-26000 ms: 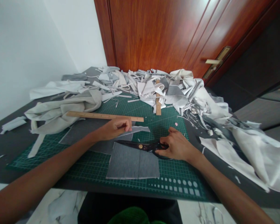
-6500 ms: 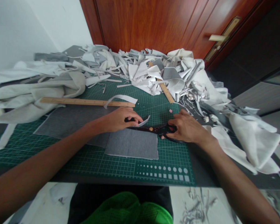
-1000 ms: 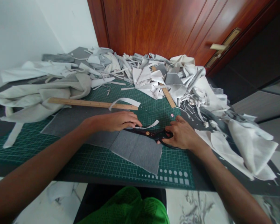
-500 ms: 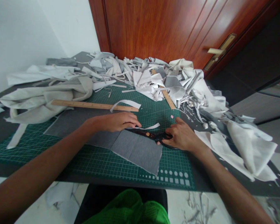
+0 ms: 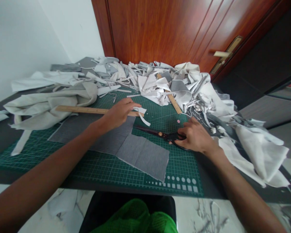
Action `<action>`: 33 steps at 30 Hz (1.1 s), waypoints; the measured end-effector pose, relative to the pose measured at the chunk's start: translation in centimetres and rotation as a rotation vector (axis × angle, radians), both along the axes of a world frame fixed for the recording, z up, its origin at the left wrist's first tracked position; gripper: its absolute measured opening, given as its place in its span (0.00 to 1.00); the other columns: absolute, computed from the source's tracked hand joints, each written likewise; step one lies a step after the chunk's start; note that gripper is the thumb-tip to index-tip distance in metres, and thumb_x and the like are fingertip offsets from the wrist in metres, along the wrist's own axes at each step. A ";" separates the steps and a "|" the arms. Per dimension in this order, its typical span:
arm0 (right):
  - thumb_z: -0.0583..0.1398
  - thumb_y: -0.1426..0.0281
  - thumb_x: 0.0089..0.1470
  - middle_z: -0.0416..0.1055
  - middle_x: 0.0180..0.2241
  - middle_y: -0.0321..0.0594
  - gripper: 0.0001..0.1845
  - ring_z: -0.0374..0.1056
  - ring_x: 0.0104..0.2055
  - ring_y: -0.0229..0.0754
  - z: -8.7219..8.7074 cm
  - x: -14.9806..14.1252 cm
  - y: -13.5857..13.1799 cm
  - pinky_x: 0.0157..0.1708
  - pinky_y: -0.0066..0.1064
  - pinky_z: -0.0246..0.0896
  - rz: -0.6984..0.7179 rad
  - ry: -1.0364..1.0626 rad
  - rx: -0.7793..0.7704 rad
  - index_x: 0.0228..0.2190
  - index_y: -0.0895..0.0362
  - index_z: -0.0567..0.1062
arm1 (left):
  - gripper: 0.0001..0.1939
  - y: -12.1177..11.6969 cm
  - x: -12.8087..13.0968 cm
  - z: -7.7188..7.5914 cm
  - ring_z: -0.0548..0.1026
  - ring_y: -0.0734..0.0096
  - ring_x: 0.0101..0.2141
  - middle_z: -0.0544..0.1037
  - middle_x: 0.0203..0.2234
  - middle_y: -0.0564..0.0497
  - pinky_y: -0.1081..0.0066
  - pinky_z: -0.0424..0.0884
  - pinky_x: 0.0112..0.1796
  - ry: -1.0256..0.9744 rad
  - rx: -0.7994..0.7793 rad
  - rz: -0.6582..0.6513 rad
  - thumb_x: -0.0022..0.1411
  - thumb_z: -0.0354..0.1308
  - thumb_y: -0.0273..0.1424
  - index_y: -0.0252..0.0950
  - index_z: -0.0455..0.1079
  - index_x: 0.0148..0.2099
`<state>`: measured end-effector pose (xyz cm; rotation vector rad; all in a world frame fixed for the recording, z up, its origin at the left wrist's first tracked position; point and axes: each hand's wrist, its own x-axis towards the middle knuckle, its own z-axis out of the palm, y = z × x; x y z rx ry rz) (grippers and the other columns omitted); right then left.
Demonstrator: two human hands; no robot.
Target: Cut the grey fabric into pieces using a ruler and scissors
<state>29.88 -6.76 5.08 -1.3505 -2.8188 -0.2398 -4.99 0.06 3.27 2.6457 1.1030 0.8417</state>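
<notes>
Our right hand [image 5: 196, 136] grasps the black shears [image 5: 152, 131] lying on the green cutting mat [image 5: 181, 168] just beside the grey fabric [image 5: 143, 158]; if we drag them, the blades could catch its edge.

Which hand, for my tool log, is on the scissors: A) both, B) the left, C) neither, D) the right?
D. The right hand is at the finger loops of the black scissors, which lie on the green cutting mat, while the left hand is apart from them, above the grey fabric.
</notes>
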 end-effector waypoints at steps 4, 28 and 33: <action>0.58 0.47 0.58 0.69 0.25 0.39 0.25 0.62 0.30 0.44 -0.2 1.8 0.9 0.42 0.40 0.49 -0.024 0.080 0.049 0.23 0.55 0.73 | 0.20 0.5 -0.8 0.1 0.68 0.53 0.47 0.73 0.43 0.41 0.56 0.64 0.50 0.054 0.147 0.189 0.75 0.43 0.31 0.36 0.76 0.52; 0.61 0.49 0.56 0.70 0.27 0.40 0.22 0.65 0.34 0.47 -1.8 2.7 2.4 0.43 0.41 0.50 -0.017 0.233 -0.033 0.25 0.55 0.73 | 0.18 -6.7 1.9 0.3 0.67 0.71 0.27 0.67 0.23 0.57 0.70 0.61 0.32 0.074 -0.467 0.011 0.65 0.58 0.38 0.38 0.58 0.26; 0.63 0.47 0.55 0.75 0.33 0.42 0.23 0.67 0.41 0.52 -1.8 2.5 2.4 0.46 0.44 0.51 -0.028 0.252 -0.082 0.35 0.55 0.73 | 0.13 -5.1 1.2 0.3 0.72 0.71 0.30 0.75 0.29 0.56 0.72 0.66 0.33 -0.287 -0.552 0.172 0.60 0.63 0.42 0.38 0.69 0.33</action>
